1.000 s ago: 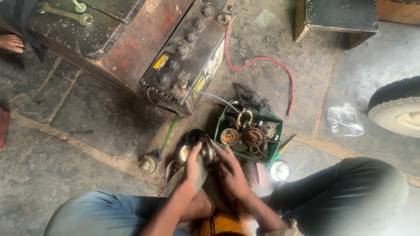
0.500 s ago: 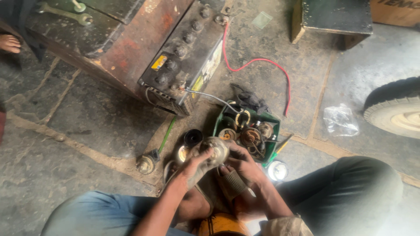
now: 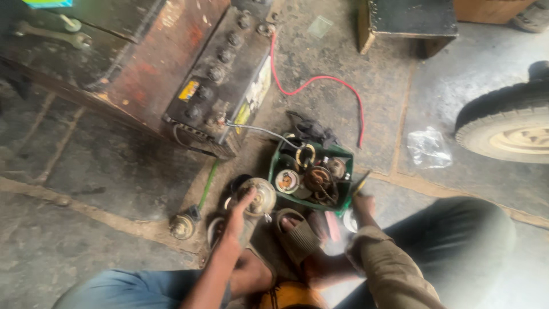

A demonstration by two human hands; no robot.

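The floor [image 3: 86,229] is rough grey concrete, stained dark with oil and split by shallow joints into slabs. At the upper left, a spanner [image 3: 54,35] lies on top of a dark, rusty metal box [image 3: 143,63]. Against its right side stands a large black battery [image 3: 226,74] with a row of round caps along the top. A red wire [image 3: 320,80] curls from the battery's far end across the floor, and a thin grey wire [image 3: 260,130] runs from its near corner toward a green tray.

Lower down, a green-handled tool [image 3: 207,186] lies on the floor beside a small round metal part [image 3: 182,226]. Just right of it, the left hand [image 3: 237,220] is closed around a round metal motor part [image 3: 258,197], fingers over its near edge, holding it just above the floor between the person's sandalled feet [image 3: 294,234].

The green tray [image 3: 311,171] sits next to it, filled with round coils and greasy metal pieces. At its right near corner is the right hand [image 3: 361,205], sleeve in olive cloth; it is blurred, and whether its fingers are apart or together cannot be told.

Further right lie a crumpled clear plastic bag [image 3: 428,147] and a vehicle tyre [image 3: 509,123] with a pale rim. A dark wooden stool [image 3: 409,23] stands at the top.
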